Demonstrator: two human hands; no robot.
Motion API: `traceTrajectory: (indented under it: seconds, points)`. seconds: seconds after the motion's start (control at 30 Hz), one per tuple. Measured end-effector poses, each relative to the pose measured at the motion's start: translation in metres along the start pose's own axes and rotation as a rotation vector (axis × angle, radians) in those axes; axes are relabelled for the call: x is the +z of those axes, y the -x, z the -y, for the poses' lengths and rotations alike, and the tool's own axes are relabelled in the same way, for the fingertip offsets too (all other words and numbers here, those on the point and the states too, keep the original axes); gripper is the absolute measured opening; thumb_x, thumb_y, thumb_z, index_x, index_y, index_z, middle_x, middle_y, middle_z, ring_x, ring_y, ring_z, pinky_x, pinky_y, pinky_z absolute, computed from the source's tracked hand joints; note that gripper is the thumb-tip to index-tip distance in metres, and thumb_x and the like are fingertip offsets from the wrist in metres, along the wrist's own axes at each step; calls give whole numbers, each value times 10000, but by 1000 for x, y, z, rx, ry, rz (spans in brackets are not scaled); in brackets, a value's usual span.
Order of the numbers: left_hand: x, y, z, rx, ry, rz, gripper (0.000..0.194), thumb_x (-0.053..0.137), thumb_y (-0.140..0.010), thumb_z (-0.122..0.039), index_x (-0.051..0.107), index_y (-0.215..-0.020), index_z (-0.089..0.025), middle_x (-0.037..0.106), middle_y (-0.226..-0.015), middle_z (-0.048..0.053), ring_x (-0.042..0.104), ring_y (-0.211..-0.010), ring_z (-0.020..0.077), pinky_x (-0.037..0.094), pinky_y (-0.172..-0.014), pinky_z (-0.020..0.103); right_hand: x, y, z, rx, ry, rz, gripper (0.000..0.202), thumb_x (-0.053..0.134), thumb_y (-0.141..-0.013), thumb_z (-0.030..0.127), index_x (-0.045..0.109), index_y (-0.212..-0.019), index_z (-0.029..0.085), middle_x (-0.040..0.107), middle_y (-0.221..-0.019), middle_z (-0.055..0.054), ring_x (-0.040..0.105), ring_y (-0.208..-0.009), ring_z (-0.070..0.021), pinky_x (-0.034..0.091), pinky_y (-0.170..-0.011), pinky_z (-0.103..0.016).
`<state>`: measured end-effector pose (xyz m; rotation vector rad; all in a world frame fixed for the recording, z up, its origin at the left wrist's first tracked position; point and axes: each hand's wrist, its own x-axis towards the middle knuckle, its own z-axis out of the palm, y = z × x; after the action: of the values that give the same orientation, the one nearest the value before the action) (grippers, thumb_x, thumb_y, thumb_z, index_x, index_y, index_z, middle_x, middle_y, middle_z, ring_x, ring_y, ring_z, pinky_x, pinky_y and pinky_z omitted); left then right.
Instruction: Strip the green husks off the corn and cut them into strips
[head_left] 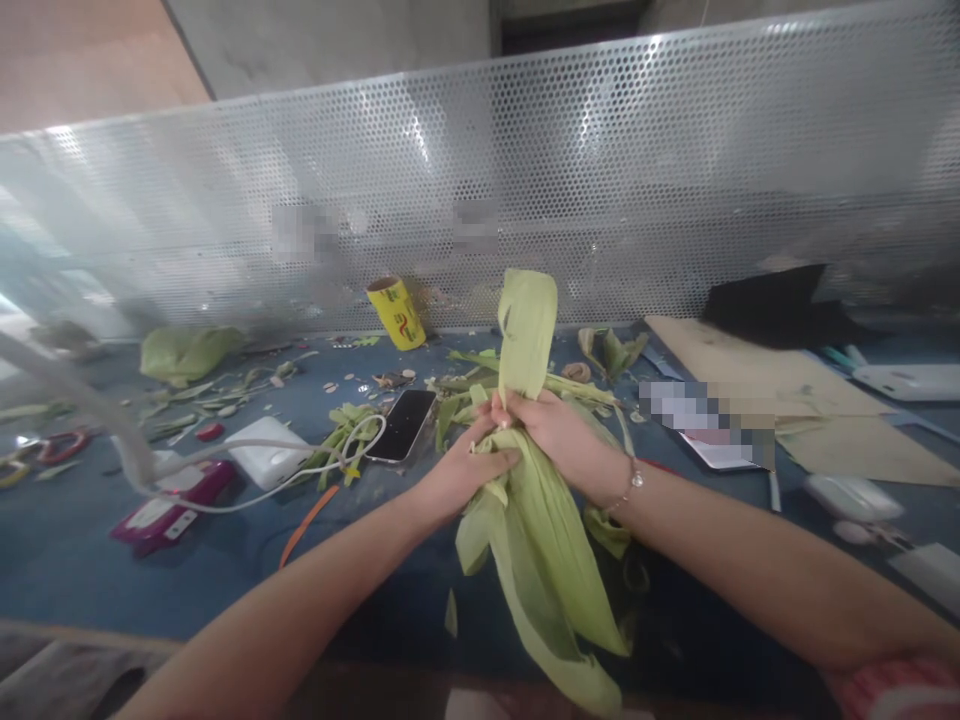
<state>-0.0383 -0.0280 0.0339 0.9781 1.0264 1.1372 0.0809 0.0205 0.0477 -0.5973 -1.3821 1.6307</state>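
Observation:
Pale green corn husks [551, 545] hang in a bundle from my two hands, over the near part of the blue table [247, 570]. My left hand [474, 468] is closed around the gathered neck of the bundle, its thumb pressed across the leaves. At the same neck, my right hand [559, 440] pinches the base of a broad husk strip [528, 335] that stands upright above the fingers. The fingertips of both hands meet there and partly hide each other. Below the hands the long leaves spread and droop toward the table's front edge.
Leaf scraps [202, 400] litter the table. A phone [403, 425], a white charger [268, 450] with a cable and a purple power strip [174, 505] lie left. A yellow tape roll [397, 313] stands before the perforated metal screen [600, 200]. Cardboard [757, 365] lies right.

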Motion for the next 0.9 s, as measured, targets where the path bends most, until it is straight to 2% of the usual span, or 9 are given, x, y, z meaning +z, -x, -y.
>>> traceTrajectory:
  seconds: [0.2, 0.37, 0.47, 0.53, 0.63, 0.7, 0.77, 0.83, 0.9]
  points:
    - [5, 3, 2, 44, 87, 15, 510, 786, -569, -225, 608, -1045, -190, 667, -848, 14, 632, -724, 154, 472, -667, 249, 2, 4, 6, -25, 42, -27, 380, 559, -772, 491, 432, -555, 206, 460, -596, 22, 489, -589, -126, 443, -623, -273]
    - [3, 1, -4, 123, 217, 30, 313, 743, -628, -202, 552, -875, -207, 616, -751, -42, 592, -624, 104, 465, -620, 224, 6, 3, 18, -60, -100, -142, 360, 519, -814, 442, 369, -570, 225, 280, -478, 70, 393, -468, -95, 474, -624, -253]
    - [-2, 1, -7, 176, 218, 92, 287, 725, -644, -190, 540, -863, -191, 621, -785, -24, 600, -664, 112, 468, -652, 224, 6, 1, 22, -125, -188, -112, 323, 555, -811, 465, 447, -640, 213, 408, -521, 55, 480, -519, -95, 485, -585, -233]
    - [-7, 2, -8, 132, 208, 110, 299, 716, -653, -213, 540, -895, -201, 630, -763, -21, 613, -658, 133, 477, -646, 243, -1, -5, 26, -139, -291, -190, 274, 595, -803, 421, 482, -678, 205, 447, -527, 62, 507, -528, -87, 503, -598, -225]
    - [-12, 0, -13, 134, 263, 71, 308, 680, -682, -226, 551, -962, -211, 658, -835, 1, 645, -736, 168, 502, -705, 283, -26, -15, 41, -206, -407, -333, 178, 590, -833, 294, 511, -711, 191, 541, -603, 50, 574, -607, -75, 532, -731, -246]
    - [-12, -10, -27, 165, 323, -15, 239, 630, -732, -227, 570, -959, -185, 664, -845, 20, 651, -773, 176, 506, -759, 300, -48, -15, 55, -209, -389, -347, 163, 564, -853, 264, 528, -717, 181, 587, -681, 24, 608, -682, -84, 536, -763, -258]
    - [-10, -29, -50, 155, 383, -81, 212, 570, -798, -273, 596, -958, -135, 672, -842, 59, 651, -831, 197, 502, -810, 319, -68, -10, 70, -194, -333, -366, 161, 534, -868, 255, 554, -731, 172, 609, -755, 0, 621, -738, -93, 536, -731, -244]
    - [-9, -58, -77, 265, 422, -110, 279, 490, -857, -370, 595, -1024, -173, 679, -916, 46, 631, -927, 182, 486, -854, 292, -84, -1, 81, -195, -297, -402, 139, 518, -862, 208, 565, -734, 176, 591, -767, 9, 597, -706, -72, 522, -671, -200]
    - [-8, -91, -95, 414, 476, -244, 391, 420, -882, -468, 571, -1103, -182, 674, -1000, 67, 606, -1001, 186, 471, -884, 305, -93, 8, 84, -196, -294, -450, 134, 523, -842, 175, 571, -716, 177, 569, -735, 18, 562, -653, -60, 503, -609, -173]
